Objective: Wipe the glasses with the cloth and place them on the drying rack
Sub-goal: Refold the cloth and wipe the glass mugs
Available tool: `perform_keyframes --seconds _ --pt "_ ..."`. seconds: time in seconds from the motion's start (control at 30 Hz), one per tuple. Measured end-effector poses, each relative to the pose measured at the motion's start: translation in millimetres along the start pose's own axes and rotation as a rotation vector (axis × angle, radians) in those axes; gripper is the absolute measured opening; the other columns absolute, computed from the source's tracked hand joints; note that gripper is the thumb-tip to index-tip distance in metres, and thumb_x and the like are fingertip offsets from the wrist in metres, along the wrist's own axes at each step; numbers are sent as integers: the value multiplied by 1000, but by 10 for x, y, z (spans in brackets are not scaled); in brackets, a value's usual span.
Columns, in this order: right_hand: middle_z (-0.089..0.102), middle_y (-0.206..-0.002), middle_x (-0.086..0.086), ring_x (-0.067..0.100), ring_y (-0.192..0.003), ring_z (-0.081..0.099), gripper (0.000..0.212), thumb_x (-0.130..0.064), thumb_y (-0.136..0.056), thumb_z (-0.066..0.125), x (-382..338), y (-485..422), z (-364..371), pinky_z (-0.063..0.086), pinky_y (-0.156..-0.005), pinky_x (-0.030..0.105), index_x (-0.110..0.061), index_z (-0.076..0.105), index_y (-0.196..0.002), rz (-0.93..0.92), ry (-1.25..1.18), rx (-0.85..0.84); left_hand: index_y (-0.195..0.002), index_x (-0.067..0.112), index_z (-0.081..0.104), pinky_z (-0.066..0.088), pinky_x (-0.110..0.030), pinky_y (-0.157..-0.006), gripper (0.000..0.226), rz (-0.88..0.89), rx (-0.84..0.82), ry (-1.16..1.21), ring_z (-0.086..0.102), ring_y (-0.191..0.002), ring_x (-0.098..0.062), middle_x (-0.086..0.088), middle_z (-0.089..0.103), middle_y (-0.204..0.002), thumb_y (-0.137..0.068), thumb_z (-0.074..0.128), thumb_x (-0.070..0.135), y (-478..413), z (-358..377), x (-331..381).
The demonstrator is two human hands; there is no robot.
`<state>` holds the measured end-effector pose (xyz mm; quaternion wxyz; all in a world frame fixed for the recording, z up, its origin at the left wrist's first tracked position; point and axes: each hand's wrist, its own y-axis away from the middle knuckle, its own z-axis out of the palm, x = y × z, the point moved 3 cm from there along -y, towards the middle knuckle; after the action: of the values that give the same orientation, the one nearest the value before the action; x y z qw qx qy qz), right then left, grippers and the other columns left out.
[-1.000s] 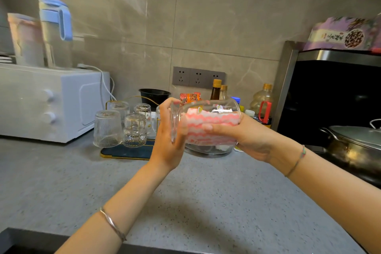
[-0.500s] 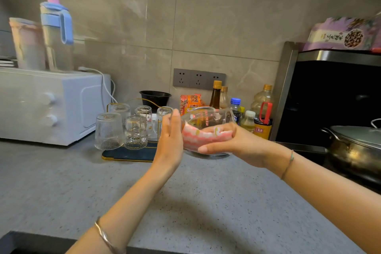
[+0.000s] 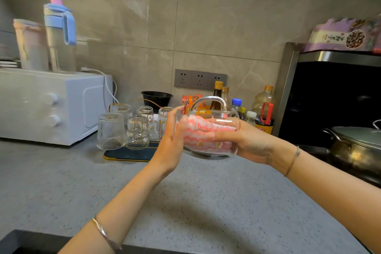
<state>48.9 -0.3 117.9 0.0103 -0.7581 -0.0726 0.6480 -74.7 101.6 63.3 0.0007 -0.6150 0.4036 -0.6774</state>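
Head view. Centre frame: glass mug held sideways, handle up, above desk, mouth facing R for access. L hand grips base end to steady it. R hand pinches pink cloth to the wall, fingers inside, thumb outside; prob. wiping step. Drying rack w/ upturned glasses: centre-left, behind L hand.

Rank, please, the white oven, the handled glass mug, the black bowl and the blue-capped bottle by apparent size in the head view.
1. white oven
2. glass mug, though held nearer the camera, which inflates it
3. black bowl
4. blue-capped bottle, partly hidden behind the mug
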Motion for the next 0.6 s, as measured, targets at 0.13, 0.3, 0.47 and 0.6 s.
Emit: perform_keyframes --seconds 0.13,0.3,0.47,0.6 --pt "72 -113 5 19 -107 68 36 -3 -86 61 14 17 -41 53 -89 22 -15 66 -120 6 186 -7 -118 28 61 52 -22 -66 77 -432 -188 127 37 -65 0 -1 69 -82 -82 21 84 8 0 56" --pt "73 -110 6 18 -105 68 34 1 -84 66 67 -34 -36 54 -89 24 -14 69 -114 93 223 27 -82 21 64 23 -14 -40 54 -417 34 254 38 -47 -3 6 53 -61 -94 33 65 -12 66 39" --pt "70 -116 10 23 -103 67 48 -1 -71 75 12 -44 -113 54 -92 33 -16 67 -116 172 -56 62 -95 15 45 46 -38 -72 44 82 144 57 51 -82 -21 -6 48 -87 -84 43 58 -39 -17 -6" --pt "68 -121 10 25 -109 65 44 -12 -71 68 -44 -32 -95 53 -95 37 -19 71 -115 97 -188 62 -102 24 40 53 -24 -66 35 234 72 -11 60 -84 -5 17 50 -90 -84 38 54 -1 -21 92"
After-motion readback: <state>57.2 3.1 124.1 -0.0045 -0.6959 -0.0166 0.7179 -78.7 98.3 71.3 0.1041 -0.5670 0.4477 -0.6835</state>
